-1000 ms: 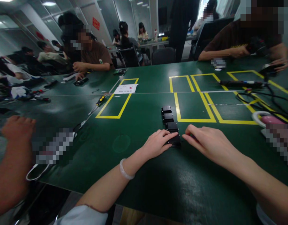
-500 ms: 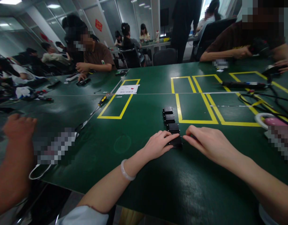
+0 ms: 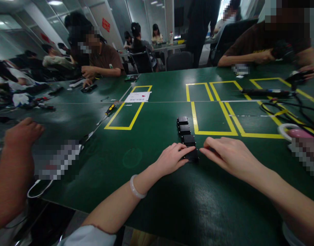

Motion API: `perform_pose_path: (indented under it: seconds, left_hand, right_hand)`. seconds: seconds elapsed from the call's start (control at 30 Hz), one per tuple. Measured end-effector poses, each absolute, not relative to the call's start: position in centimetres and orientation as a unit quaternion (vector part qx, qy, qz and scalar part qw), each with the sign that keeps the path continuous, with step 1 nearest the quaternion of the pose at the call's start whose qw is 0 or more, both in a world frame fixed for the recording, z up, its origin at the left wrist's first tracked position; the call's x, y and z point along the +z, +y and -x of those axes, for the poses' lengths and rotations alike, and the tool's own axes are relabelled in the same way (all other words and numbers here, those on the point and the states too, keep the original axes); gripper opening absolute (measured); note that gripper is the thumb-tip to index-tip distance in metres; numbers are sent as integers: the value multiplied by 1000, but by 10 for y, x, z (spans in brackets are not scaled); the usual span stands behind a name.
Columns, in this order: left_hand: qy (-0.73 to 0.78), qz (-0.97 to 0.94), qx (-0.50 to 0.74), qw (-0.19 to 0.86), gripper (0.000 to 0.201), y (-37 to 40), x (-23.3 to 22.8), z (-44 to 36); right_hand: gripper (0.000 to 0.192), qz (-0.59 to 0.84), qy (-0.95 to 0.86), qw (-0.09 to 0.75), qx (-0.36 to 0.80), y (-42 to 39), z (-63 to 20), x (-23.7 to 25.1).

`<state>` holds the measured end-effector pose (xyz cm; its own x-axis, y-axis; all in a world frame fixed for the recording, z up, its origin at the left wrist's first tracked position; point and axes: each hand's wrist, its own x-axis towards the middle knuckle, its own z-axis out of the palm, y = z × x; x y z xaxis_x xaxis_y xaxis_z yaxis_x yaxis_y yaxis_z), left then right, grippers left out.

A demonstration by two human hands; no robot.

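Note:
Several small black boxes (image 3: pixel 184 129) lie in a straight row on the green table (image 3: pixel 157 136), running away from me. My left hand (image 3: pixel 172 158) rests flat on the table with its fingertips touching the left side of the nearest black box (image 3: pixel 191 155). My right hand (image 3: pixel 230 155) lies flat on the other side, its fingertips against the right side of that same box. Neither hand lifts it. A pale bangle sits on my left wrist.
Yellow taped rectangles (image 3: pixel 213 116) mark the table beyond the boxes. A screwdriver (image 3: pixel 107 112) and a paper sheet (image 3: pixel 138 96) lie at the left, cables (image 3: pixel 287 109) and a pink-and-white object (image 3: pixel 291 131) at the right. A neighbour's arm (image 3: pixel 15 164) rests at my left; people sit across.
My hands and the boxes stay where they were. The neighbour's hand at the left has lifted and shifted slightly, and the view has wobbled a little.

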<state>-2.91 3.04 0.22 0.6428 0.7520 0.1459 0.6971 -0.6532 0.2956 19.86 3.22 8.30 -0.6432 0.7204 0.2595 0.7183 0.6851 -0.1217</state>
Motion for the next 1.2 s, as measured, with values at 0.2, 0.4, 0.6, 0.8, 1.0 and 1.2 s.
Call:
perform_pose_path:
  seconds: [0.2,0.4,0.6,0.8,1.0,1.2]
  left_hand:
    - [403,-900,128,109,53,30,2,29]
    - [405,-899,125,107,53,30,2,28]
    - [405,-899,130,108,52,30,1,28]
    - [403,-900,129,109,52,31,3,28]
    - [402,-901,124,105,51,31,3,28]
    - [405,-900,118,109,54,30,4,28]
  right_hand:
    - [23,385,-912,143,-11,33,-198,81]
    - [18,363,-923,131,-2,31,-195,89]
    - [27,374,-918,121,-55,33,-192,86]
    - [15,373,-920,115,33,33,-199,91]
    - [27,414,-907,74,0,33,-199,91]
    - [22,416,-908,44,-21,33,-202,89]
